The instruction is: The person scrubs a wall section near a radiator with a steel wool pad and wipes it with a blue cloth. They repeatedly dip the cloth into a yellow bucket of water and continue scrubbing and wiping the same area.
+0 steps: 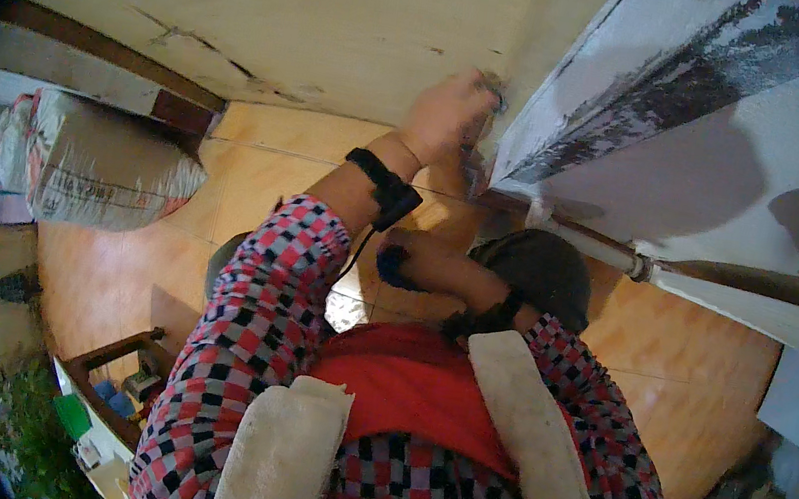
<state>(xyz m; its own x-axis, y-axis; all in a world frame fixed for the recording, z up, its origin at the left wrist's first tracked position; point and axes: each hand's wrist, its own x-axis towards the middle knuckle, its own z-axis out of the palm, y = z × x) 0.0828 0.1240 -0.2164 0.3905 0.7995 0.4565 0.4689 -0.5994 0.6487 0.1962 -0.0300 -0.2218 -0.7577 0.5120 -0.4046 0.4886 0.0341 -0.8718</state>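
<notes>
My left hand (446, 115) is raised against the lower part of a yellowish painted wall (368, 26), beside the corner. Its fingers are closed around a small greyish object (494, 92), blurred and mostly covered by them. Lower down, my right hand (436, 260) is curled in front of my body, near my dark-clad knee (544, 272). At its fingers shows a dark blue object (391, 265), perhaps a cloth or pad; its shape is unclear. Cracks (206, 50) and small chips mark the wall to the left of my left hand.
A white door frame or pillar (619, 74) with worn dark paint rises on the right. A white pipe (596, 247) runs low beside it. On the orange tiled floor (116, 273) stands a printed woven sack (115, 170). A wooden-edged box (120, 357) holds several items at lower left.
</notes>
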